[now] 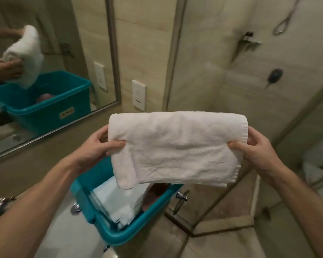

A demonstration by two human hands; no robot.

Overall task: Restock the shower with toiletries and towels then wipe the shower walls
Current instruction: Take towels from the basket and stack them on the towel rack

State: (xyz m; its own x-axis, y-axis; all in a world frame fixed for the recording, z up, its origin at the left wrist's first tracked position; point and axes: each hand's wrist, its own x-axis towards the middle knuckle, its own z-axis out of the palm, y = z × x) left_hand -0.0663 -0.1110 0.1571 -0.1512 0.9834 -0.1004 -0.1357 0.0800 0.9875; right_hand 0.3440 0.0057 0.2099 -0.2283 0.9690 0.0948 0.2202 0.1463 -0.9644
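Observation:
A folded white towel point(177, 148) is held up in front of me, above a teal plastic bin point(119, 235). My left hand point(99, 146) pinches its left edge, thumb on the near face. My right hand point(254, 146) pinches its right edge the same way. More folded white towels point(117, 202) lie stacked inside the bin. Beyond the towel, to the right, are the beige tiled shower walls point(222, 62).
The bin sits on a white sink counter with a chrome tap point(0, 203) at the left. A mirror point(45, 53) on the left wall reflects the bin and towel. A wall outlet point(138, 94), a shower control knob point(274, 76) and a hanging shower hose point(285, 17) are on the walls.

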